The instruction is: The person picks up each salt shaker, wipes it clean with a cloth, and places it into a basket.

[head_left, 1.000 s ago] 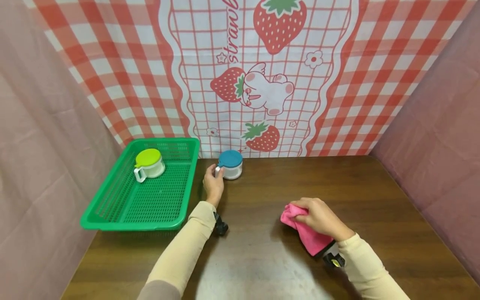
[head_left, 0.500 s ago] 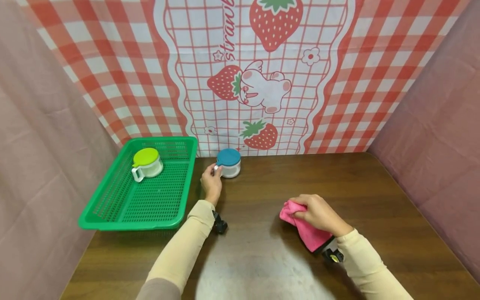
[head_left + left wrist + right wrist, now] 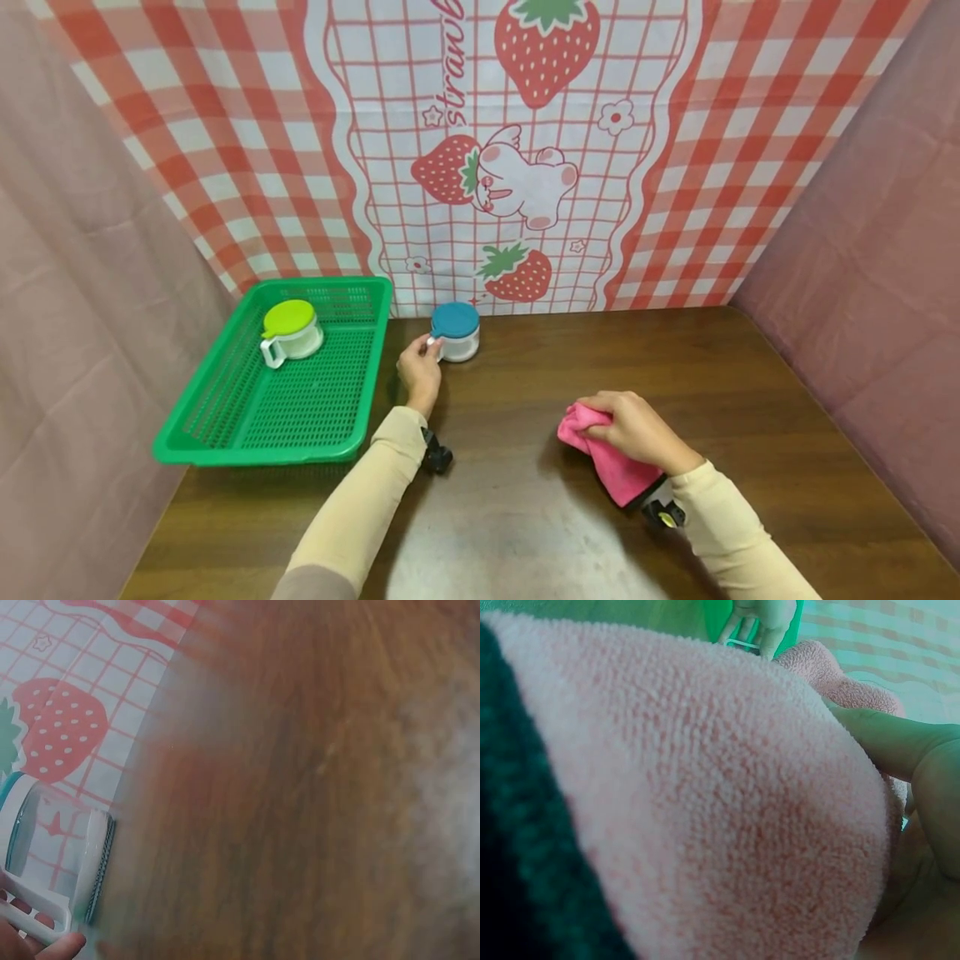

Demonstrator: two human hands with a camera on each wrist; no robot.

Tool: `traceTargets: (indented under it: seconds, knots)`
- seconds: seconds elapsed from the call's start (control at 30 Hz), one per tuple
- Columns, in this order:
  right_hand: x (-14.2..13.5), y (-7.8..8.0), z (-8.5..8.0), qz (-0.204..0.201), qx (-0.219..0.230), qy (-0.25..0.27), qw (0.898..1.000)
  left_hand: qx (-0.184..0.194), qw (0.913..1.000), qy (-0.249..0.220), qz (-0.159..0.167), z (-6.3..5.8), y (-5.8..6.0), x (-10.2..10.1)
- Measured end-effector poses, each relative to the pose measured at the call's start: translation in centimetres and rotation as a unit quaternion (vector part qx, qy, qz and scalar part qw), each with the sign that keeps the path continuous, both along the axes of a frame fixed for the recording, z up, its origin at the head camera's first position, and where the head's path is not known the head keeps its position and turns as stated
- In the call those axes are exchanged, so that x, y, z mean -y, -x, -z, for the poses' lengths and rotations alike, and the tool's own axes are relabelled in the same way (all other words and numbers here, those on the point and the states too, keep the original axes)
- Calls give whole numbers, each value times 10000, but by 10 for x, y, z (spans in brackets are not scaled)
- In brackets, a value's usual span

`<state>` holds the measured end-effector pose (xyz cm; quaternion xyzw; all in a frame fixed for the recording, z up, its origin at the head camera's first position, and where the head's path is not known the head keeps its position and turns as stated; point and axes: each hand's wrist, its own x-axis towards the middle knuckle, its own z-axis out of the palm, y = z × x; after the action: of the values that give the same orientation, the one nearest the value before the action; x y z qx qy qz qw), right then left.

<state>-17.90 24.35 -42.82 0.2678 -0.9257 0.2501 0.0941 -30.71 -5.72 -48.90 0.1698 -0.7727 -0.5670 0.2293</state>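
At the back of the table, a clear jar with a blue lid and a white handle stands upright. My left hand grips that handle from the left; the left wrist view shows fingers around the white handle and the jar's clear wall. My right hand holds a bunched pink cloth above the right middle of the table. Close up in the right wrist view, the fuzzy cloth with its dark edge hangs below the thumb and hides the fingertips.
A green plastic basket stands at the left of the wooden table. Inside it, near the back left, sits a similar jar with a lime-green lid. A strawberry-print checked cloth hangs behind, with pink curtains at both sides.
The head view has shifted slightly, moving everything a little to the left. Both hands keep their holds on the jar handle and the pink cloth, with hardly any movement.
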Motion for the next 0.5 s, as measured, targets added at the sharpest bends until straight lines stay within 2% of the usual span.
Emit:
traceTargets:
  seconds: [0.3,0.5]
  knots:
    - [1,-1,1,5,183,130,9997,30,10000,-17,27,-4,-11,-3]
    - [1,-2,1,10,110,141,9998,-30,9999,17,143,-6,-22,-8]
